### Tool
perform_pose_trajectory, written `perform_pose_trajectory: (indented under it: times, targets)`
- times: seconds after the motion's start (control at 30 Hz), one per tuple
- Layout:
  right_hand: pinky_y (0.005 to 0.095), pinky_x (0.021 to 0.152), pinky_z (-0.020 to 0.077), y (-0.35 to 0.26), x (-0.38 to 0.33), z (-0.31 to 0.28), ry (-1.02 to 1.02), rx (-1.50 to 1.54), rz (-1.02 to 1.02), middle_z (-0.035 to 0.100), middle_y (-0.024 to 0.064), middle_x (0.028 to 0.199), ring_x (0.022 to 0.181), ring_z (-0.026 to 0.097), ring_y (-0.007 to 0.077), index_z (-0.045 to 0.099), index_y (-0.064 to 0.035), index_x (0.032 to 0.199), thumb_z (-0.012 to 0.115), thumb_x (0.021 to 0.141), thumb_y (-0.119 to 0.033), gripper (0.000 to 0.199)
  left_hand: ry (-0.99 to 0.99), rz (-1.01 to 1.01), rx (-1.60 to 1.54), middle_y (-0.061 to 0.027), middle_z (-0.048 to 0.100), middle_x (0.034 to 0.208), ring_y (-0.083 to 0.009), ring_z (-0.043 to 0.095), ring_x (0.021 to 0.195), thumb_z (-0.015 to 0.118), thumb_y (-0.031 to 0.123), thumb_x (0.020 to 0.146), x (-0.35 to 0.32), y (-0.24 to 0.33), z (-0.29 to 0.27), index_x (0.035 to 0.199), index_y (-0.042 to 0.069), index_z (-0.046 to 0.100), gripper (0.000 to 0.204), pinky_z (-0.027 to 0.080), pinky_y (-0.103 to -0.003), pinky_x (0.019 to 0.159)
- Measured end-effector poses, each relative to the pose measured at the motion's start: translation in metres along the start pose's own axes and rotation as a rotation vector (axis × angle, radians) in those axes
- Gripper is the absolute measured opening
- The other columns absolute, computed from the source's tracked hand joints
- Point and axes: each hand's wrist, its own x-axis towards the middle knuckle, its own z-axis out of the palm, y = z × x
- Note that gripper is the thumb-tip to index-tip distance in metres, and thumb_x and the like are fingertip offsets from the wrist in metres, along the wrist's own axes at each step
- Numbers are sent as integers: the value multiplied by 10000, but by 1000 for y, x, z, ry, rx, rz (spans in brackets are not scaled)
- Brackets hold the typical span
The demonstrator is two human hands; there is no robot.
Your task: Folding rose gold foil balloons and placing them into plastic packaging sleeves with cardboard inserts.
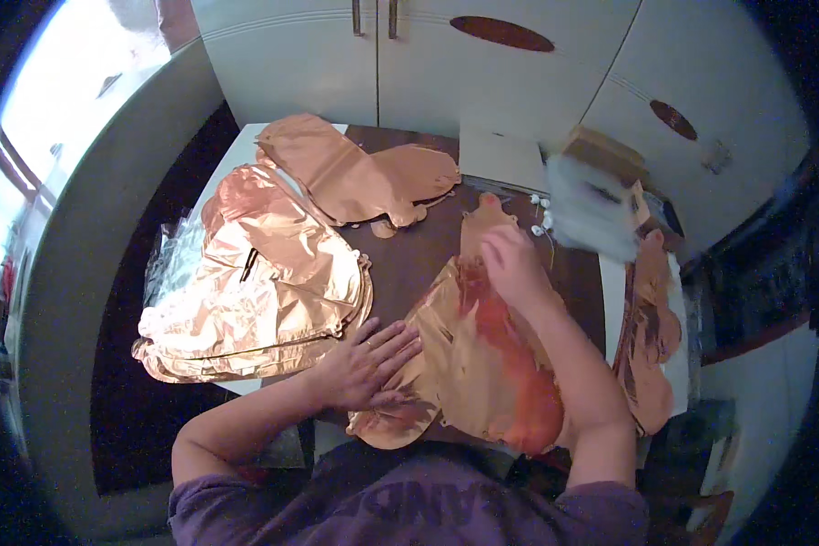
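A flat, uninflated copper-coloured foil balloon (pixel 455 355) lies in front of me on the brown table, its lobed lower edge near my body. My left hand (pixel 369 364) rests palm down on its left part, fingers stretched out. Higher up, my right hand (pixel 511 264) is at the narrow upper part, with the fingers bent together on the foil. The fingertips are partly hidden, and I see no other thing in that hand. Reddish reflections run down the right side of the foil.
A shiny pile of foil balloons (pixel 273 273) lies left, another balloon (pixel 337 173) behind it. Further foil pieces (pixel 651 337) lie at the right edge. A blurred clear plastic bag (pixel 591 209) and cardboard box (pixel 605 150) stand back right, near a white cable (pixel 544 218). Cabinets (pixel 291 55) border the table.
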Motion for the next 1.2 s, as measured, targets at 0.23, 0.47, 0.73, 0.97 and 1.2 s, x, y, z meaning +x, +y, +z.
perform_pose_trajectory:
  times: [0.23, 0.47, 0.73, 0.97, 1.2]
  targets:
    - [411, 837, 503, -30, 88, 67, -174, -248, -574, 648, 113, 972, 926, 622, 323, 651, -27, 967, 676, 808, -204, 239, 73, 35, -65, -200, 261, 1545, -341, 291, 1416, 416, 617, 916, -2, -4, 2, 1496, 11, 239, 857, 205, -523, 1136]
    - [451, 765, 508, -11, 110, 82, -325, -378, -404, 663, 127, 843, 855, 642, 346, 665, -41, 834, 659, 791, -191, 156, 469, -179, -454, -182, 587, 1208, -361, 547, 1146, 655, 171, 835, 22, -52, -60, 1160, 21, 621, 359, 434, -450, 983]
    - [411, 754, 515, -12, 140, 80, -353, 171, -261, 655, 157, 809, 794, 644, 338, 674, -28, 875, 650, 751, -97, 144, 635, -291, -287, -162, 659, 927, -337, 628, 938, 666, 134, 805, 100, -175, -37, 972, 12, 689, 208, 503, -414, 842]
    - [410, 808, 487, -20, 111, 73, -64, 132, -190, 588, 109, 935, 902, 606, 313, 587, -47, 989, 697, 750, -120, 273, 446, -562, -653, -164, 699, 838, -249, 669, 741, 644, 205, 860, 115, -206, -22, 1008, -8, 697, 264, 526, -381, 715]
    - [402, 791, 472, -3, 99, 78, -210, -257, -623, 581, 95, 930, 876, 615, 283, 604, -91, 941, 661, 749, -150, 209, 504, -618, -715, -171, 702, 819, -227, 679, 711, 645, 231, 875, 118, -214, -20, 997, -11, 698, 277, 533, -373, 689]
